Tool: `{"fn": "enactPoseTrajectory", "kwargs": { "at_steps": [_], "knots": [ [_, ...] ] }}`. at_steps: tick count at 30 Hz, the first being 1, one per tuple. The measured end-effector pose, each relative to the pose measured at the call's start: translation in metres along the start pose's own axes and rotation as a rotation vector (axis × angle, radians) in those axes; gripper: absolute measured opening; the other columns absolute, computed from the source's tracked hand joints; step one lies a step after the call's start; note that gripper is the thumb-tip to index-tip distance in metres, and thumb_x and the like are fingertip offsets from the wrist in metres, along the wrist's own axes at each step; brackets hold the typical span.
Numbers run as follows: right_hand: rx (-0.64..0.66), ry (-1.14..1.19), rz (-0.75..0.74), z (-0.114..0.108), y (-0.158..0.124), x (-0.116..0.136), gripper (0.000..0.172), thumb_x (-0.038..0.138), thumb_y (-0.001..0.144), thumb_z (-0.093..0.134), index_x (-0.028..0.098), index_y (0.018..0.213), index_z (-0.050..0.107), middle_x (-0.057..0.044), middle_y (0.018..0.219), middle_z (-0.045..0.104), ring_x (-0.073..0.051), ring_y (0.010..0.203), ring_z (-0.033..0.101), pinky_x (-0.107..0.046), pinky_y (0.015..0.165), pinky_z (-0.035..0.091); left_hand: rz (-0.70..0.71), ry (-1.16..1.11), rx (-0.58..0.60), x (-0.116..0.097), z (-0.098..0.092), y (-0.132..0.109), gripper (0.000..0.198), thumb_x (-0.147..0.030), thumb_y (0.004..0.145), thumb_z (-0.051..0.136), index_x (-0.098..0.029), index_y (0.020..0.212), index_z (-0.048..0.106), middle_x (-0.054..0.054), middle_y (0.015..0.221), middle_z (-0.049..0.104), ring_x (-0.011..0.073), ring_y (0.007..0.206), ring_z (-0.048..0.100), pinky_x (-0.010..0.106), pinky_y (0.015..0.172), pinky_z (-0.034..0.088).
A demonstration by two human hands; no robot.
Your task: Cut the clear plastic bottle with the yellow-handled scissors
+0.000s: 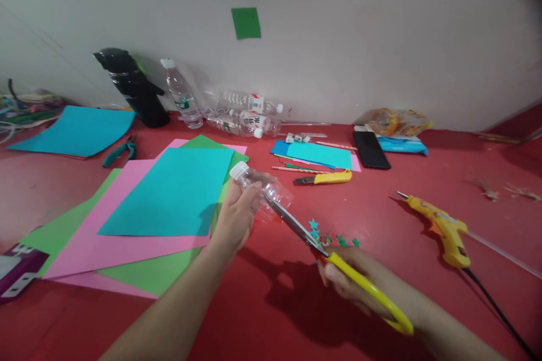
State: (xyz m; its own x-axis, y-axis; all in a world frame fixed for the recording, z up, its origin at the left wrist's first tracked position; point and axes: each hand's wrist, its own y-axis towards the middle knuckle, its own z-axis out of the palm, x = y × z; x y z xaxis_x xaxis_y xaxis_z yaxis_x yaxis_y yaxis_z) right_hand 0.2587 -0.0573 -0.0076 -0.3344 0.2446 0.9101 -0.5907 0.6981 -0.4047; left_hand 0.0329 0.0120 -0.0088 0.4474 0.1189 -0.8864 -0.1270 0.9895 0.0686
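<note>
A clear plastic bottle piece (277,189) with a white cap is gripped near its neck by my left hand (239,211). My right hand (353,273) holds yellow-handled scissors (296,228), their blades pointing up and left. The blade tips meet the clear plastic just beside my left fingers; whether they pass through its wall I cannot make out. Under the scissors, small blue, green and red star shapes (341,240) lie on the red table. Teal, pink and green paper sheets (169,197) are stacked to the left of my left hand.
A yellow glue gun (444,231) with its cord lies at the right. Behind my hands are a yellow utility knife (326,177), a black phone (371,149) and small coloured papers (319,154). Clear bottles (243,118), a black flask (133,90) and pliers (121,151) are farther back.
</note>
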Motion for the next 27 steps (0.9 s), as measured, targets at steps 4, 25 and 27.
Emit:
{"fn": "enactPoseTrajectory", "kwargs": {
  "at_steps": [4,25,27],
  "knots": [
    [0.0,0.089,0.089,0.003,0.003,0.0,0.052,0.07,0.085,0.051,0.023,0.067,0.038,0.009,0.053,0.029,-0.006,0.041,0.024,-0.018,0.034,0.019,-0.008,-0.005,-0.021,0.0,0.001,0.0,0.018,-0.023,0.077,0.067,-0.02,0.092,0.059,0.002,0.093,0.069,0.0204,0.093,0.069,0.038,0.088,0.052],
    [-0.104,-0.049,-0.044,0.003,0.004,-0.003,0.061,0.081,0.081,0.046,0.023,0.066,0.035,0.008,0.059,0.029,-0.008,0.05,0.025,-0.02,0.039,0.018,0.093,0.155,0.065,0.009,-0.007,0.002,0.018,-0.023,0.084,0.064,-0.021,0.101,0.058,0.002,0.101,0.067,0.0203,0.102,0.064,0.038,0.095,0.047],
    [-0.122,-0.058,-0.046,0.003,0.004,-0.006,0.061,0.082,0.081,0.046,0.023,0.067,0.035,0.008,0.059,0.03,-0.008,0.049,0.024,-0.022,0.039,0.017,0.093,0.165,0.068,0.01,-0.008,0.003,0.018,-0.023,0.085,0.063,-0.021,0.102,0.057,0.002,0.103,0.067,0.0206,0.103,0.064,0.039,0.096,0.046]
  ]
}}
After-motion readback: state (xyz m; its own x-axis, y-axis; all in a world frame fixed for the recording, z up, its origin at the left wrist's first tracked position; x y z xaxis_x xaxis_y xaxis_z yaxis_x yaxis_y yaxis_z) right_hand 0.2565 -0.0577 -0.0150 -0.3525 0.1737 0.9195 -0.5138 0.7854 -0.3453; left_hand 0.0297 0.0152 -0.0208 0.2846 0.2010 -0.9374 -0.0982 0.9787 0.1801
